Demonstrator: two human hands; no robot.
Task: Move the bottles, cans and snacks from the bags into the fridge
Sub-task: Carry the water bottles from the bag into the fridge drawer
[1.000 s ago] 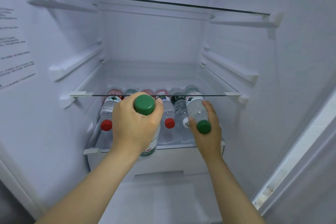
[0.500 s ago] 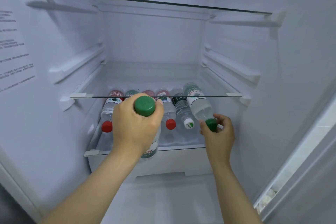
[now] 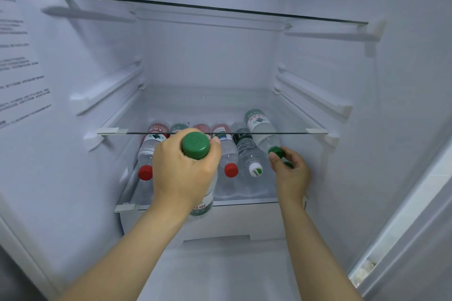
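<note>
My left hand grips a clear water bottle with a green cap, held cap-up in front of the lower glass shelf. My right hand pinches the green cap of a second water bottle, which lies slanted at the right end of that shelf with its base pointing to the back. Another green cap peeks out under my right fingers. Several bottles lie side by side on the shelf, among them red-capped ones and one with a white cap.
The middle glass shelf crosses just above the bottles. A top glass shelf sits higher. A white drawer lies below the bottle shelf. Printed text covers the left fridge wall. The fridge's right edge runs diagonally.
My right hand slid from the bottle's neck to its cap while the bottle moved deeper and to the right on the shelf. My left hand stayed where it was.
</note>
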